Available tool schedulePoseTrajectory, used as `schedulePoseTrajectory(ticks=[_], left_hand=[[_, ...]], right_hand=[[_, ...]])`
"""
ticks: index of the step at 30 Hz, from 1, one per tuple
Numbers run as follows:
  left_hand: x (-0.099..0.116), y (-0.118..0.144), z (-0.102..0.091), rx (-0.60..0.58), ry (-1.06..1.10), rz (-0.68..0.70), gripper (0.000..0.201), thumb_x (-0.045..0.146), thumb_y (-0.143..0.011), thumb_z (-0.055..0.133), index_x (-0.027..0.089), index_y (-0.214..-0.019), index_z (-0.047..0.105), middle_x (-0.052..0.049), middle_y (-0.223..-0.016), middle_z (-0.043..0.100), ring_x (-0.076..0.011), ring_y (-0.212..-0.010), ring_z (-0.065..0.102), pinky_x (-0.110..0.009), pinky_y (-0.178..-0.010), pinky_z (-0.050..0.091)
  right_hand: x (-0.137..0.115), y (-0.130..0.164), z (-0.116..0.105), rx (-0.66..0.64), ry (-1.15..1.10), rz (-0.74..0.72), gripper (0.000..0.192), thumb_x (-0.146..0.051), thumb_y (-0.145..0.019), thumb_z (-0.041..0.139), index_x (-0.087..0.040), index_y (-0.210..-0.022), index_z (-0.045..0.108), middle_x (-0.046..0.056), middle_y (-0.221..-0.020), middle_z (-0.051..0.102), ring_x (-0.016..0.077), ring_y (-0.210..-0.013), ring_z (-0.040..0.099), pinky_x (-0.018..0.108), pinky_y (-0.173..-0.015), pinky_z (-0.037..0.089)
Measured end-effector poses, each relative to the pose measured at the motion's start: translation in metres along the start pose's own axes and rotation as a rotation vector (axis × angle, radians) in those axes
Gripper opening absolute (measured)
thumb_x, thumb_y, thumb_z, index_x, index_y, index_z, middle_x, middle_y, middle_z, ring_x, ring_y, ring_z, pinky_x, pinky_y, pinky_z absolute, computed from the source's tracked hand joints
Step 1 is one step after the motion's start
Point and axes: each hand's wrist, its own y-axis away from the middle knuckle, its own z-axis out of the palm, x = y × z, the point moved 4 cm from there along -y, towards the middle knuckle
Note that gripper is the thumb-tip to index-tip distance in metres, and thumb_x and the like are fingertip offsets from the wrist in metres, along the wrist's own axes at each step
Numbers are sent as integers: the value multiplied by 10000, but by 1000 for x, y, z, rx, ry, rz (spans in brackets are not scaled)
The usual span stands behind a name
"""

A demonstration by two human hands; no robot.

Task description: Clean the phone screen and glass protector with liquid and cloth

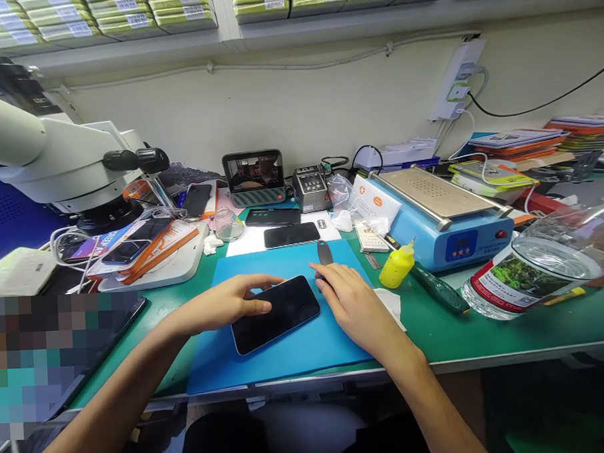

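Note:
A smartphone (286, 311) with a dark screen lies tilted on the blue mat (228, 366). My left hand (235, 297) is closed on its left side, thumb on the glass and fingers at the far edge. Just right of the phone, my right hand (348, 298) has its fingers curled around a slim tool with a dark grey rounded handle (324, 252). The handle sticks out beyond the knuckles; its working end is hidden. Behind the mat lie another dark phone (292, 235) and a black phone-shaped piece (272, 217).
A yellow squeeze bottle (397, 266), a green-handled screwdriver (439, 288) and a large water bottle (527, 273) stand or lie at right, by a blue heating plate machine (441, 214). A microscope (74, 163) and a tablet (97, 349) occupy the left.

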Motion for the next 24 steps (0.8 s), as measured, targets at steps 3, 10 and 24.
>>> schedulePoseTrajectory(ticks=[3, 10, 24], left_hand=[[0, -3, -3, 71, -174, 46, 409, 421, -933, 707, 356, -1333, 758, -45, -1344, 753, -329, -1230, 704, -501, -1093, 535], [-8, 6, 14, 206, -441, 142, 441, 360, -1091, 473, 349, -1496, 647, -88, -1407, 651, -307, -1323, 573, -558, -1200, 430], [-48, 59, 11, 446, -597, 65, 600, 614, -942, 738, 334, -1452, 591, -84, -1442, 580, -362, -1387, 498, -587, -1180, 433]], right_hand=[[-3, 1, -1, -27, -1, -28, 375, -186, -1120, 410, -221, -1423, 629, 84, -1291, 765, 257, -1175, 711, 483, -1045, 560], [-7, 0, 3, -76, -12, -95, 369, -198, -1112, 456, -240, -1424, 648, 85, -1383, 744, 257, -1258, 694, 499, -1104, 543], [-4, 5, -12, -22, -31, -188, 410, -75, -952, 517, -282, -1118, 829, 45, -1241, 810, 256, -1096, 758, 472, -947, 617]])
